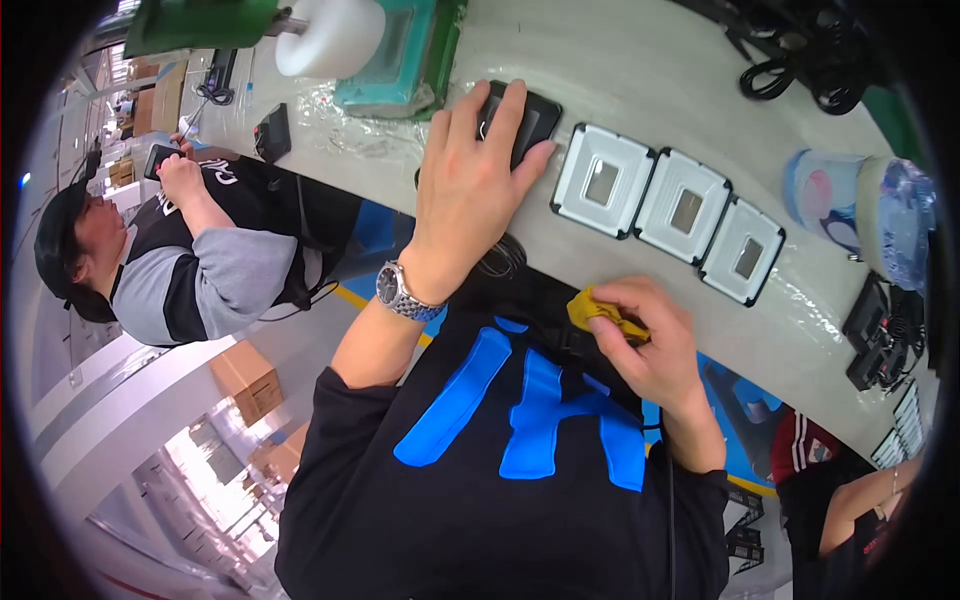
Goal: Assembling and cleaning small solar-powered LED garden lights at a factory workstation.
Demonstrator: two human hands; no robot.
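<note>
My left hand (465, 180), with a metal watch on its wrist, reaches onto the table. Its spread fingers and thumb span a flat black rectangular device (541, 115), gripping it at the edges; the palm hides part of it. Near the table's front edge my right hand (655, 340) pinches a crumpled yellow cloth (580, 311) between thumb and fingers. Right of the device, three square white frames with black corners lie in a slanting row: the first frame (572, 180), a middle frame (655, 215) and the nearest frame (722, 265).
A green stand with a white roller (330, 38) and a teal tray (368, 95) stand at the far left. Black cables (768, 80) lie at the far right, above plastic-wrapped rolls (900, 215). A co-worker (210, 270) on the left holds a small dark device; another person's arm (860, 505) shows lower right.
</note>
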